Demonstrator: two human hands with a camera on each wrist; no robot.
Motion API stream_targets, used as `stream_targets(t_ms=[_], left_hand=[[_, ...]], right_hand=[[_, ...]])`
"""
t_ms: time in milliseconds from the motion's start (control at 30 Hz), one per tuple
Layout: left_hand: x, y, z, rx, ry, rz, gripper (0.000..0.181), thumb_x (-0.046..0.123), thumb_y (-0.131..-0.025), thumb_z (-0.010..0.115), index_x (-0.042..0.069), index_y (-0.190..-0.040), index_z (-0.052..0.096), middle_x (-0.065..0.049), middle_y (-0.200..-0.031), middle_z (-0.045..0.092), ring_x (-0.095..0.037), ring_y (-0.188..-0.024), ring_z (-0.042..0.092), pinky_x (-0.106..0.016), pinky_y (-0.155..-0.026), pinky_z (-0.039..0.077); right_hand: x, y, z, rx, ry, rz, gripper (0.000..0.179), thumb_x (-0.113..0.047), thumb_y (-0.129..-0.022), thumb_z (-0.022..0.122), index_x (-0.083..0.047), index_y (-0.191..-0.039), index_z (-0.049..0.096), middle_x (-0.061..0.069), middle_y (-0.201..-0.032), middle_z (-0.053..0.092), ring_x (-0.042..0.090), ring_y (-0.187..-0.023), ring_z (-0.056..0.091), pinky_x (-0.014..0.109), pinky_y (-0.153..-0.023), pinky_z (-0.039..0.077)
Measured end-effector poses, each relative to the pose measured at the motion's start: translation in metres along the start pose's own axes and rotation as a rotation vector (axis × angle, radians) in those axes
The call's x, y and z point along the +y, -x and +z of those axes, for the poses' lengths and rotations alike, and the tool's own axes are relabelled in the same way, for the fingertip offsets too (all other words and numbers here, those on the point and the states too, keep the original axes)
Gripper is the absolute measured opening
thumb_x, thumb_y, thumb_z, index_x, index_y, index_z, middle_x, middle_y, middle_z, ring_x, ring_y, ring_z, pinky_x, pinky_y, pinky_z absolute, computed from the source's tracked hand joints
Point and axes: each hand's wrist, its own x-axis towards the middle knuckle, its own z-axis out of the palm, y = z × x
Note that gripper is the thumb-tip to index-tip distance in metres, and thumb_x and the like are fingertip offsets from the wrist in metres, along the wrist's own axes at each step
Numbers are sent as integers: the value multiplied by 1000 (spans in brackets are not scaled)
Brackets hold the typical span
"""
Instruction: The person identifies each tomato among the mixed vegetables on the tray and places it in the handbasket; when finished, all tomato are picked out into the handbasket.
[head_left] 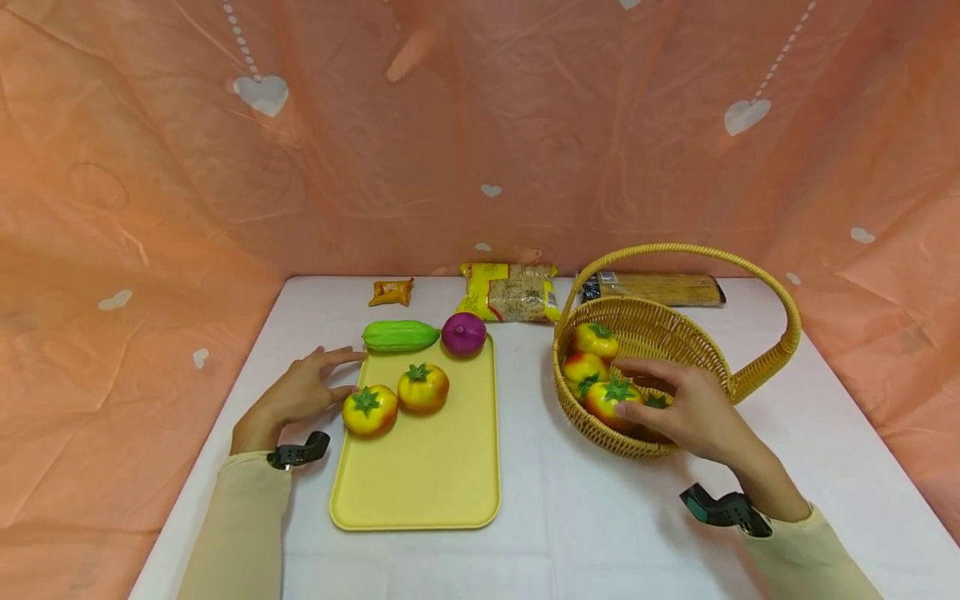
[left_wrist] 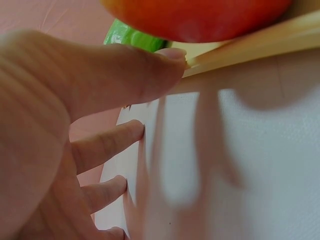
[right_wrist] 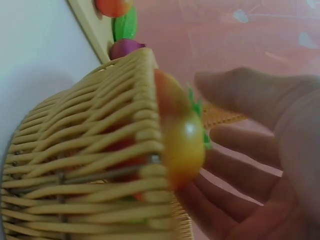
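Observation:
My left hand (head_left: 303, 390) is at the left edge of a yellow tray (head_left: 420, 492), its fingers extended and its thumb by the rim. Near that thumb lies a yellow-red tomato (head_left: 370, 411) with a green top, and a second tomato (head_left: 423, 388) sits beside it. At the tray's far end are a green gourd (head_left: 401, 335) and a purple onion (head_left: 463, 335). My right hand (head_left: 693, 408) reaches over a wicker basket (head_left: 600, 437) holding several tomatoes. Its spread fingers and thumb are around the nearest tomato (right_wrist: 185, 145); the thumb looks apart from it.
Along the back of the white table lie a small orange packet (head_left: 391, 292), a yellow bag of grain (head_left: 510, 293) and a pack of dry noodles (head_left: 660, 289). The basket's tall handle (head_left: 678, 248) arches up over its right side. A pink curtain (head_left: 480, 150) hangs behind.

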Motion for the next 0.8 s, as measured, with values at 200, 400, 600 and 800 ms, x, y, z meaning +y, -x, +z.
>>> stream_targets(t_ms=[200,400,600,800], left_hand=[[0,-1,2,4,0,25,61,21,-99,80,17,-157,62,-27,-172,41,-65,-162,12,-88,-122,12],[0,1,2,1,2,19,61,21,-99,80,16,-157,61,-28,-172,40,-65,-162,13,-88,-122,13],[1,1,0,-1,3,12,61,21,-99,80,16,-157,61,-28,-173,39,-65,-163,11,-88,-122,12],[1,2,-1,-1,4,10,61,21,-99,80,16,-157,61,-28,-172,39,-65,-162,11,-89,-121,12]], right_hand=[[3,-1,4,-26,22,19,50,-24,-88,94,-12,-134,79,11,-132,80,32,-113,80,41,-93,66],[0,-1,5,-15,-29,6,50,-23,-90,93,-10,-135,78,13,-134,79,36,-115,80,48,-95,67],[-11,-7,14,-32,-279,-70,46,-11,-94,88,-2,-137,75,15,-134,78,29,-118,79,23,-99,62],[-34,-20,37,-81,-569,-125,47,-1,-96,83,3,-141,70,22,-141,73,22,-127,75,39,-107,62]])
